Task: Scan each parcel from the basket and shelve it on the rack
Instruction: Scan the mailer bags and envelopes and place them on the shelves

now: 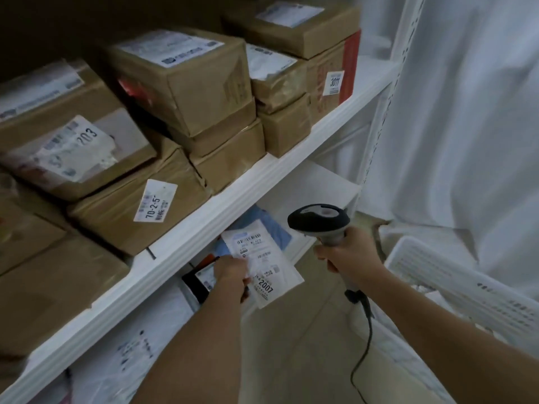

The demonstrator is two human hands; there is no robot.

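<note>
Your left hand grips a white parcel below the box-laden rack, your right hand grasps the scanner just beside it; shelving remains.

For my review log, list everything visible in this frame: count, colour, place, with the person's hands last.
Boxes: about a dozen, brown cardboard, stacked on the upper shelf.
Rack: one, white, left and centre.
Parcel: one, white flat mailer with a label reading 2007, held in front of the lower shelf.
Blue bag: one, lower shelf, behind the parcel.
Black item: one, lower shelf, partly hidden.
Scanner: one, black and grey, corded, above the parcel.
Basket: one, white, lower right.
Curtain: white, right.
Left hand: holds the parcel.
Right hand: grips the scanner.
</note>
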